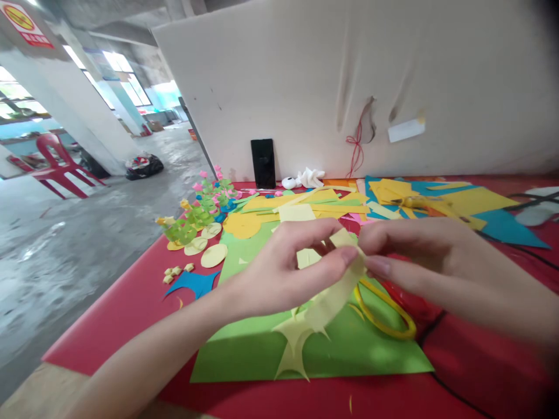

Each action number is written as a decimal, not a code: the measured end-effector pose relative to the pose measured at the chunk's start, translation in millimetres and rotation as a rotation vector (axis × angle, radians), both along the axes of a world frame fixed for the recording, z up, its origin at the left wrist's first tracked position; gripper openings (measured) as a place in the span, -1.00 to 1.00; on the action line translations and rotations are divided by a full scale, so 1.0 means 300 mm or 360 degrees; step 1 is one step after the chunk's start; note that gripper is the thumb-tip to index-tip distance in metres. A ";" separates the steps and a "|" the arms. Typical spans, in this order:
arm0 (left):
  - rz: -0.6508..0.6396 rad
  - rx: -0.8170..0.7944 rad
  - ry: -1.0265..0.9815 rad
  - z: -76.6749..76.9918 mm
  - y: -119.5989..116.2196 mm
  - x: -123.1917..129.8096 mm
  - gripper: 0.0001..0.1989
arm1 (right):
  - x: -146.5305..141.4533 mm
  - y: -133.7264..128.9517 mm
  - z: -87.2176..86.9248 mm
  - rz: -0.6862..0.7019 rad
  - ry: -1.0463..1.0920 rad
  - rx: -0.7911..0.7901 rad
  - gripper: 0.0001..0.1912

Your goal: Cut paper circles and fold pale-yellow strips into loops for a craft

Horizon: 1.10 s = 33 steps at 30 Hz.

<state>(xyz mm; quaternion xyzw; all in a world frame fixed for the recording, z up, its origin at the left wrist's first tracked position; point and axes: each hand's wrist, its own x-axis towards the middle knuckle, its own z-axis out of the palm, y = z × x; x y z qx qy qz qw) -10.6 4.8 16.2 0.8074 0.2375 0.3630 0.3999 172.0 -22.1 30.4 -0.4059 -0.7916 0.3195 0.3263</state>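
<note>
My left hand (292,265) pinches a pale yellow paper strip (334,302) between thumb and fingers. My right hand (414,256) grips the strip's upper end close beside the left fingertips, and the strip hangs down between the hands. Beneath them lies a green sheet (244,349) on the red table cover. A pale yellow offcut with curved edges (294,343) rests on the sheet under the strip. The yellow handle loop (393,326) of a tool lies below my right hand, its other end hidden.
Paper flowers (196,215), pale discs (213,255), small folded stars (176,271) and a blue offcut (194,283) lie at the left. A black phone (263,163) leans on the back board. Orange-handled scissors (437,206) lie on yellow and blue paper at the back right.
</note>
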 end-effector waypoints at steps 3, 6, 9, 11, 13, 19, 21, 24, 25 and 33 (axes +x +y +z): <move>-0.0105 -0.0166 -0.0094 -0.003 -0.001 -0.001 -0.82 | 0.002 0.004 -0.009 0.0005 0.0115 -0.0025 -0.85; -0.0270 -0.0416 -0.0224 -0.006 -0.005 0.002 -0.85 | 0.005 0.019 -0.034 0.0146 0.0332 -0.0118 -0.85; -0.0361 -0.0539 -0.0306 -0.011 -0.004 0.006 -0.84 | 0.012 0.035 -0.070 0.0268 0.0503 -0.0254 -0.86; -0.0371 -0.0568 -0.0328 -0.013 -0.001 0.007 -0.83 | 0.015 0.043 -0.089 0.0280 0.0540 -0.0303 -0.86; -0.0383 -0.0591 -0.0328 -0.014 0.000 0.005 -0.83 | 0.013 0.050 -0.097 0.0269 0.0542 -0.0307 -0.81; -0.0432 -0.0589 -0.0244 -0.013 -0.003 -0.010 -0.83 | -0.020 0.059 -0.083 0.0238 0.0590 -0.0365 -0.72; -0.0459 -0.0611 -0.0255 -0.016 -0.002 -0.012 -0.83 | -0.018 0.057 -0.086 0.0246 0.0619 -0.0407 -0.72; -0.0483 -0.0617 -0.0291 -0.019 -0.002 -0.012 -0.85 | 0.002 0.050 -0.101 0.0322 0.0707 -0.0506 -0.75; -0.0488 -0.0618 -0.0298 -0.019 -0.002 -0.011 -0.86 | 0.011 0.048 -0.107 0.0354 0.0732 -0.0535 -0.78; -0.0386 -0.0628 -0.0350 -0.015 -0.016 0.002 -0.96 | 0.035 0.043 -0.108 0.0444 0.0734 -0.0594 -0.85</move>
